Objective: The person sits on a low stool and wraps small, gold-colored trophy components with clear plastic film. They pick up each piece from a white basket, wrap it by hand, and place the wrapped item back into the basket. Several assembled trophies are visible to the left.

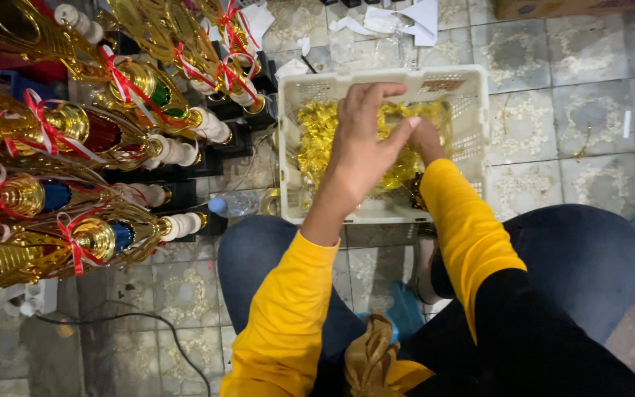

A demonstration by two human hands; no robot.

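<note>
- Gold foil pieces [317, 136] fill a white perforated plastic basket [472, 103] that sits on the patterned tile floor [553, 66] in front of the person's knees.
- The left hand [365, 140] hovers over the basket, fingers spread and bent, gripping nothing visible.
- The right hand [426, 140] reaches into the foil, mostly hidden; I cannot tell its grip.
- Gold trophies [112, 81] with red ribbons stand at the left.

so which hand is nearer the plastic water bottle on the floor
Left. The left hand is raised over the white basket, on the side toward the bottle; the right hand is behind it, further from the bottle.
</note>
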